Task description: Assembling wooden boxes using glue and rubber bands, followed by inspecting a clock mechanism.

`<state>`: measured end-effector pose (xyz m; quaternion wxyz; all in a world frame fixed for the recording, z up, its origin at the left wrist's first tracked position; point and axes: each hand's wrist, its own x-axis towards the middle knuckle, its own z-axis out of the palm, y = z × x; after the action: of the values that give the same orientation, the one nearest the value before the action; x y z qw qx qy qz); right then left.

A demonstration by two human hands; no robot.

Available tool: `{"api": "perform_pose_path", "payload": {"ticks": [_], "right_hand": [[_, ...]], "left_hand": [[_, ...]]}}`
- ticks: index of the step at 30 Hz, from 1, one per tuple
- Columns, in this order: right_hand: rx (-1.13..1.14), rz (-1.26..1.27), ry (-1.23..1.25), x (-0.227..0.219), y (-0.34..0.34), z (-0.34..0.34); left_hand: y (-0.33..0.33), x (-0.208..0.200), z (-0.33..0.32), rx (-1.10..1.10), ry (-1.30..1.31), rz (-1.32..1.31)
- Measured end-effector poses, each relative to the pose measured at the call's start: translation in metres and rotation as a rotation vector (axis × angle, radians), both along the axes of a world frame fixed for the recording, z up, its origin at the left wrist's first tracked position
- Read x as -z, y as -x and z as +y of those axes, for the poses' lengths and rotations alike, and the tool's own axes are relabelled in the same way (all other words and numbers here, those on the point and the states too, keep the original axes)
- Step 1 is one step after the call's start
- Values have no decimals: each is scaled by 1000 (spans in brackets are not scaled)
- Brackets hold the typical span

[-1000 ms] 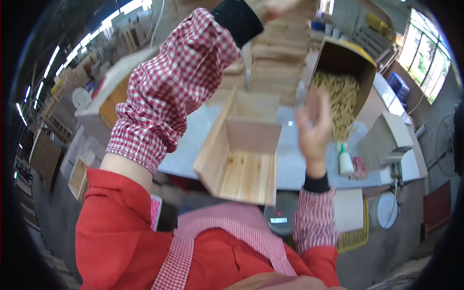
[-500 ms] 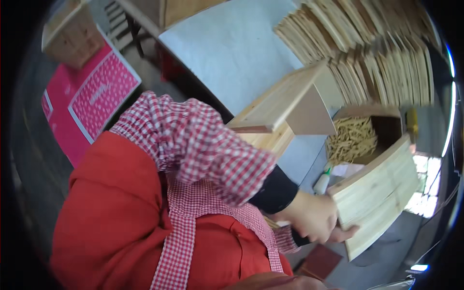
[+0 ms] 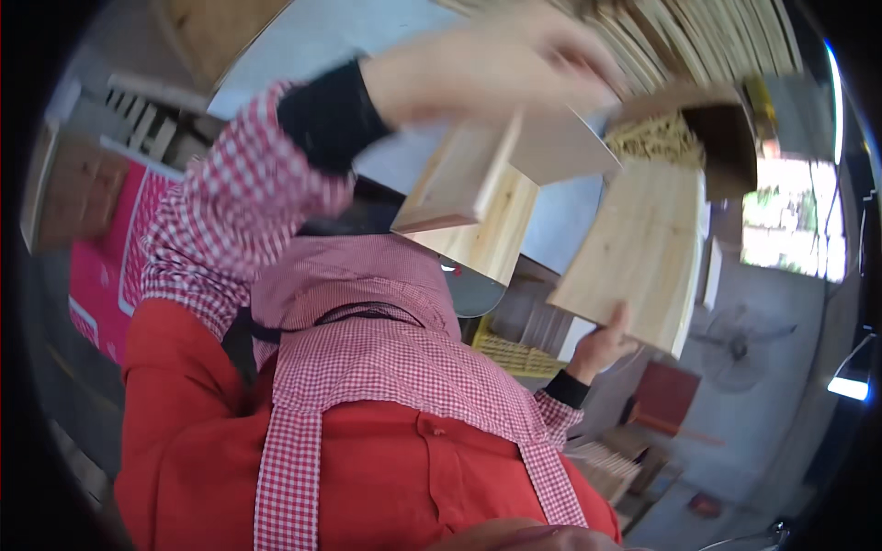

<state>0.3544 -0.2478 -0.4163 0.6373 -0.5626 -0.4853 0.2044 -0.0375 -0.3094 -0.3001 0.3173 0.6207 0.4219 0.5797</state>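
My right hand (image 3: 602, 347) grips the lower edge of a pale wooden board (image 3: 634, 248), its thumb lying on the board's face. The board is held tilted at the right. My left hand (image 3: 501, 64) is raised over the table (image 3: 386, 165), smeared by motion, so I cannot make out its fingers or anything in them. Below it stands a partly joined wooden piece (image 3: 501, 225) with an upright panel (image 3: 459, 174) and a thin greyish panel (image 3: 562, 151) meeting it. The left hand partly covers their upper edges.
Stacked wooden boards (image 3: 703, 41) stand at the far right. Beside them a cardboard box (image 3: 730, 147) holds many small wooden pegs (image 3: 652, 140). A pink carton (image 3: 96, 275) with a wooden box (image 3: 78, 188) on it is at the left. A fan (image 3: 740, 347) stands at the right.
My left hand has left the board's lower edge and swung up and left over the joined piece. My right hand still holds the board, which appears more upright.
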Motion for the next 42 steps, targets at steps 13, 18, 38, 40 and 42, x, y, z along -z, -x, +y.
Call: {"api": "perform_pose_path", "payload": {"ticks": [13,18,38,40,42], "right_hand": [[-540,-11,143,42,-14,1],[-686,4,268,44,-14,8],[-793,-211,99,15,18,6],[-825,-209,104,14,21,5],[-866,-202,128,13,24,5]], "left_hand": [[25,15,183,-225,723,238],[33,29,212,-35,857,260],[55,44,246,-170,906,367],[60,42,246,-102,894,322],[58,42,244,-125,890,321]]}}
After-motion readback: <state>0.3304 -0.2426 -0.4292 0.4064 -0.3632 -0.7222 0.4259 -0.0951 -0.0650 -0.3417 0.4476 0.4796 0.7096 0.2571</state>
